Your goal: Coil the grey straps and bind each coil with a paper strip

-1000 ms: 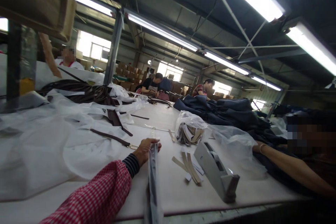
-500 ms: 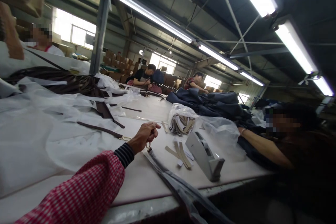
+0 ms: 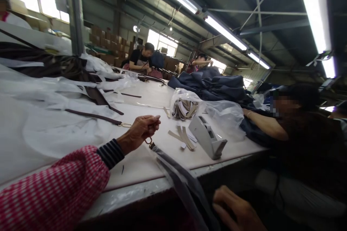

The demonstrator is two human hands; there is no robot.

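Note:
My left hand (image 3: 142,130) is over the table, thumb and fingertips pinched together. A gold metal clasp (image 3: 148,140) shows just below its fingers, at the top end of a dark strap (image 3: 173,166) in a clear plastic sleeve. The strap slants over the table edge and hangs down. My right hand (image 3: 235,207) has come in low in front of the table, to the right of the hanging strap. Its fingers are loosely curled, with a dark gap to the thumb; nothing shows between them. Behind my left hand lies a brown strap (image 3: 92,116) with a gold buckle (image 3: 125,125).
A grey tape dispenser (image 3: 207,139) stands near the table edge beside loose beige strips (image 3: 185,139). Behind it sits a plastic bag of strips (image 3: 184,108). Dark blue fabric (image 3: 208,83) is piled farther back. White sheeting (image 3: 48,122) covers the left. A co-worker's arm (image 3: 265,124) reaches in from the right.
My right hand has entered at the bottom. My left index finger, stretched out before, is now drawn in to the thumb. The view has shifted, sliding the table up and left.

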